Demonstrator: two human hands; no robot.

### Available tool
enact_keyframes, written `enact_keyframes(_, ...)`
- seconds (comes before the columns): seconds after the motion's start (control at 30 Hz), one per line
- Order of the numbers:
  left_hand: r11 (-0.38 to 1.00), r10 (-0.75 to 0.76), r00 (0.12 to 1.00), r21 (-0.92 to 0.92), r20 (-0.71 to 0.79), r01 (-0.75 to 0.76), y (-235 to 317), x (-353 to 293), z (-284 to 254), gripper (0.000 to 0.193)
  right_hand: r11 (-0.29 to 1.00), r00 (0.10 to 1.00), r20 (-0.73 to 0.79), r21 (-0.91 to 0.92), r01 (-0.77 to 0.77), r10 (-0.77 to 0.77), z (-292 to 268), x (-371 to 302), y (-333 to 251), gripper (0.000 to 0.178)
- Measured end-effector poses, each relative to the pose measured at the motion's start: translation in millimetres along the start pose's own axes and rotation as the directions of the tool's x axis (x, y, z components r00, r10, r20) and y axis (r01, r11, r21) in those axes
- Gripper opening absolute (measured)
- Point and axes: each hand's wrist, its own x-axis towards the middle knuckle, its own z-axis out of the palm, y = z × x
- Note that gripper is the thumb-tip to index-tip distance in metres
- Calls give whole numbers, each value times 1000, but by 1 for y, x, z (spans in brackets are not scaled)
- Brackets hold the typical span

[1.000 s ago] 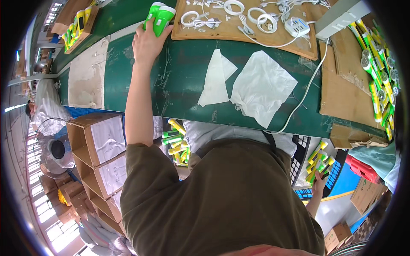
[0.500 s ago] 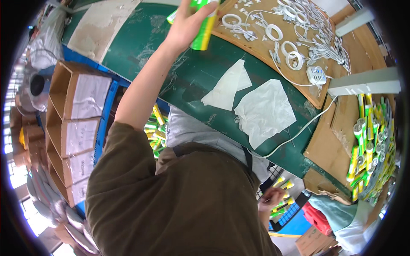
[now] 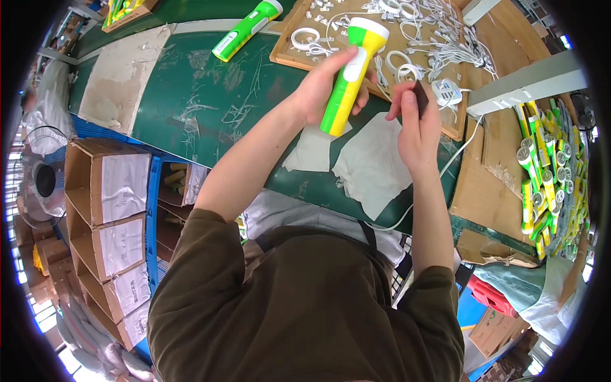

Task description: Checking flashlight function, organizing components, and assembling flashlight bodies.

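Observation:
Wrapped in my left hand [image 3: 315, 92] is a green and yellow flashlight [image 3: 345, 89], its wide white-rimmed head pointing away from me and its tail end towards me. My right hand [image 3: 417, 137] is just right of it, pinching a small dark flat piece [image 3: 420, 99] between thumb and fingers; what kind of piece it is I cannot make out. Beneath the hands, two white sheets lie on the green bench: a smaller sheet [image 3: 310, 153] and a larger crumpled sheet [image 3: 372, 169]. A second flashlight [image 3: 247, 30] lies farther off to the left.
A wooden board [image 3: 289, 54] at the back holds white cables, rings and a white multi-port block [image 3: 447, 93]. Many flashlights [image 3: 547, 184] are heaped at right, past a grey post [image 3: 528, 86]. Cardboard bins [image 3: 83, 210] stand at left near a fan [image 3: 44, 181].
My left hand has come back nearer from the far edge of view, with a flashlight in it. My right hand has risen from beside the low basket to above the bench, holding the dark piece.

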Motion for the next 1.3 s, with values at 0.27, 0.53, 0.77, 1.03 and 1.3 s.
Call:
enact_keyframes(0.27, 990, -66, 995, 120, -78, 75, -3, -9, 18, 58, 965, 995, -72, 259, -42, 63, 14, -19, 23, 39)
enact_keyframes(0.53, 980, -177, 976, 72, -123, 187, -7, -7, 17, 50, 941, 989, -117, 336, -47, 91, 15, -25, 16, 37)
enact_keyframes(0.77, 972, -222, 951, 33, -215, 234, -13, -9, 18, 50, 936, 983, -42, 317, -155, 177, 0, -25, 12, 26)
enact_keyframes(1.03, 971, 114, 977, 228, -178, -71, -18, -1, 11, 44, 764, 953, 112, -575, 294, -283, 7, -18, -1, 15)
enact_keyframes(1.3, 857, 179, 971, 509, -157, -76, -31, 5, -4, 49, 646, 938, 289, -682, 342, -192, 5, -20, -8, 13)
